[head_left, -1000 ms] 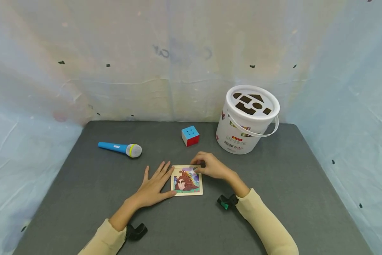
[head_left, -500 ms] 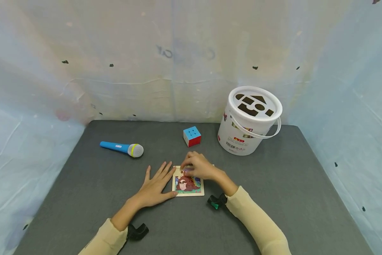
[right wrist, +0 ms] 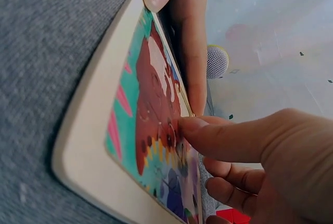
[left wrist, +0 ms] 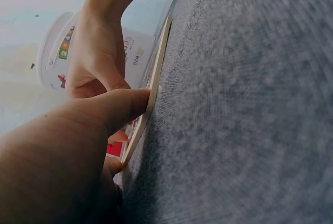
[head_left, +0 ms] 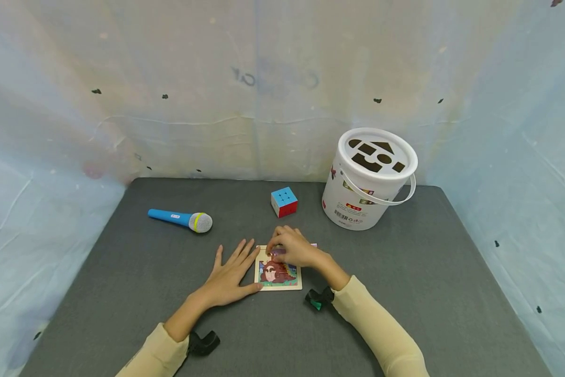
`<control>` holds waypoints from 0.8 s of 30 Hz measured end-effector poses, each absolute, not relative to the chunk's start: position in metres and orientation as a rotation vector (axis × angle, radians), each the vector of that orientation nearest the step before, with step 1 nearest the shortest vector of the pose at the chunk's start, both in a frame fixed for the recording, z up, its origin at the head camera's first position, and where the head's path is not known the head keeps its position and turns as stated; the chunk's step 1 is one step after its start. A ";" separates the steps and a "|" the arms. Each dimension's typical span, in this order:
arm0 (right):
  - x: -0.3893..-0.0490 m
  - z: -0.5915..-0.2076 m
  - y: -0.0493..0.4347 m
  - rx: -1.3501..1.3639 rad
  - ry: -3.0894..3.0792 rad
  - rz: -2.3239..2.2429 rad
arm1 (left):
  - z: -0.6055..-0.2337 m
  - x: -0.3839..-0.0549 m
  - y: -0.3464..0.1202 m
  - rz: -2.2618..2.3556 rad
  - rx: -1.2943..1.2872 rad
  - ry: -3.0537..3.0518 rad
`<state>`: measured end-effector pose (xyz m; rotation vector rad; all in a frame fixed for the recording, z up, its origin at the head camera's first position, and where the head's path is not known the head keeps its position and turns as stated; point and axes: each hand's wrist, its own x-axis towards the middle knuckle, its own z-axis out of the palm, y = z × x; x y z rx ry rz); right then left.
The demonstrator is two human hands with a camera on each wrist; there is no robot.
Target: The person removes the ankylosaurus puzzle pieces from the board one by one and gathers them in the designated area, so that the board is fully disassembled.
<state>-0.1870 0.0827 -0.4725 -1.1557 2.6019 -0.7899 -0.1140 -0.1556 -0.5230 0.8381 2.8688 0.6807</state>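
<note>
A square wooden jigsaw puzzle (head_left: 282, 287) with a red-brown dinosaur picture lies flat on the grey table. My left hand (head_left: 229, 280) lies palm down, fingers spread; its thumb touches the lower left corner and its index finger the upper left. My right hand (head_left: 294, 248) is over the upper part, thumb and fingers pinching a purplish puzzle piece (head_left: 278, 252), mostly hidden by the fingers. Bare wood shows at the upper left. In the right wrist view the right thumb (right wrist: 223, 138) touches the picture; in the left wrist view the left thumb (left wrist: 122, 107) presses the board's edge.
A blue toy microphone (head_left: 180, 218) lies at the back left. Behind the puzzle sits a puzzle cube (head_left: 284, 201). A white lidded bucket (head_left: 364, 188) with a handle stands at the back right. A small purple edge (head_left: 314, 244) shows behind my right hand.
My right hand has moved left from the puzzle's upper right corner to its upper middle, then stayed nearly still. My left hand keeps its place on the board. The view has shifted slightly.
</note>
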 end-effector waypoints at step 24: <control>-0.184 -0.469 0.082 -1.114 2.546 -0.835 | -0.515 -0.111 -0.153 0.716 0.855 2.867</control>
